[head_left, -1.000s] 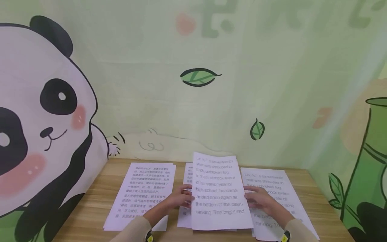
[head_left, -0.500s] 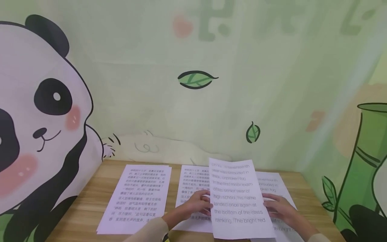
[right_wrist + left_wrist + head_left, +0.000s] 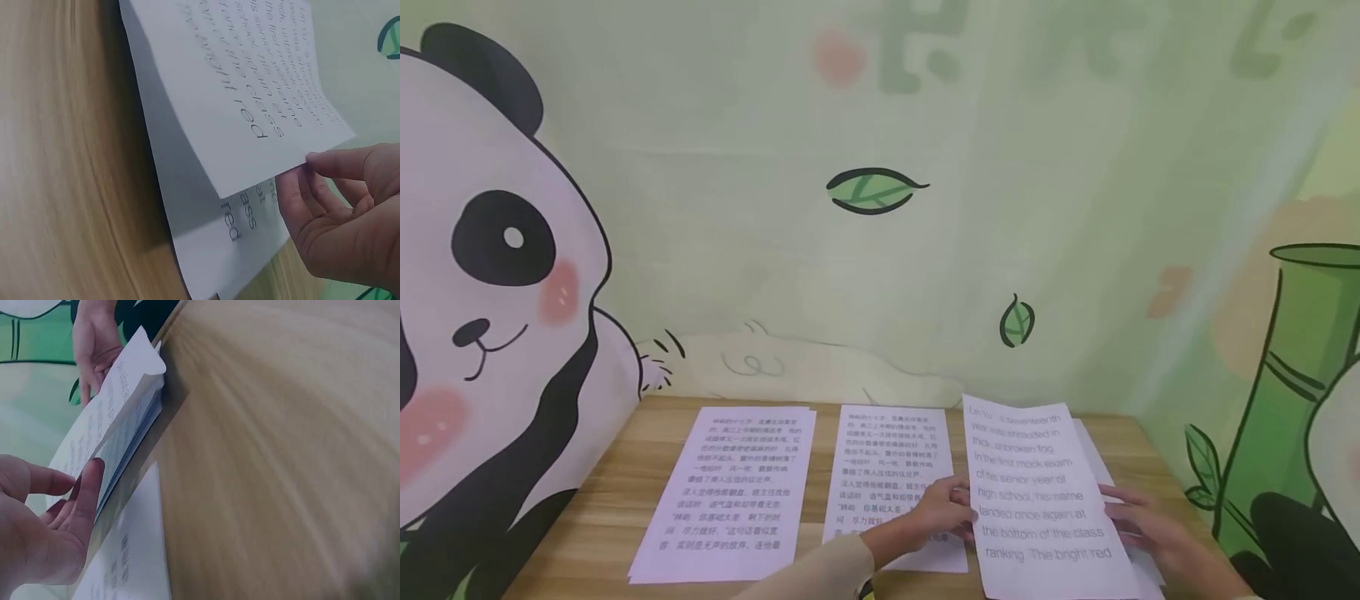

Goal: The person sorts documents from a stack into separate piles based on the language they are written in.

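A sheet of paper with large English print (image 3: 1037, 500) is lifted above the right paper stack (image 3: 1131, 533), which it mostly covers in the head view. My left hand (image 3: 936, 517) pinches its left edge between thumb and fingers. At the opposite edge, my right hand (image 3: 350, 206) pinches the sheet, thumb on top and fingers beneath. The right wrist view shows the sheet's near corner raised over the same English print on the stack below. In the left wrist view the sheet (image 3: 103, 415) bows slightly, a gap under it.
Two stacks printed with Chinese text lie on the wooden table (image 3: 587, 500): the left stack (image 3: 722, 492) and the middle stack (image 3: 887, 467), the latter partly under my left forearm. Behind the table hangs a green backdrop (image 3: 737, 250) with a panda and bamboo.
Both hands have carried the English sheet rightward, from over the middle stack to over the right one. The middle stack's Chinese page is now mostly uncovered. The head view has shifted slightly right.
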The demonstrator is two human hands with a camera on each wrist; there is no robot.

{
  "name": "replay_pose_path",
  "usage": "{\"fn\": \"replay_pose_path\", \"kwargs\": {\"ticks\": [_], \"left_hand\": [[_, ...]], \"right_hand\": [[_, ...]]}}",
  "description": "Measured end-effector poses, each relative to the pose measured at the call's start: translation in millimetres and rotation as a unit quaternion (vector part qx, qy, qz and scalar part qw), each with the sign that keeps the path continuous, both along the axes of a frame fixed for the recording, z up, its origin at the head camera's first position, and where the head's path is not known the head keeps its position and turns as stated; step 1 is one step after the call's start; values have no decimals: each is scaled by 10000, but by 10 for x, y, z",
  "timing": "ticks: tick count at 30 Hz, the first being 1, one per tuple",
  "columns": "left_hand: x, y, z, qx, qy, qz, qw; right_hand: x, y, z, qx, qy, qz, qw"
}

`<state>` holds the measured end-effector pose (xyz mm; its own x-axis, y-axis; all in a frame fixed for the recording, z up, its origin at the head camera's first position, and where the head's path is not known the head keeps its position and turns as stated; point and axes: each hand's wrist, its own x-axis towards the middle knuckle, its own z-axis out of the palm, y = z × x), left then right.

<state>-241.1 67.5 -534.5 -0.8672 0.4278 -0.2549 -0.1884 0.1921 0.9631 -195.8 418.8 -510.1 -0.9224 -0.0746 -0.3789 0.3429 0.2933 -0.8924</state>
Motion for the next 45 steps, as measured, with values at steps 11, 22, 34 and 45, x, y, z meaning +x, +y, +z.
{"fn": "replay_pose_path", "kwargs": {"ticks": [11, 22, 34, 45], "left_hand": [[54, 315, -18, -31, 104, 93, 9999], [48, 422, -30, 91, -336, -28, 9994], [-91, 395, -20, -20, -611, -342, 9975], [-158, -105, 30, -247, -343, -500, 9979]], "right_hand": [[-40, 178, 5, 193, 75, -773, 9968], [-57, 181, -45, 373, 164, -638, 9971], [-163, 212, -129, 424, 76, -817, 9957], [-88, 407, -144, 195, 141, -1067, 9940]]}}
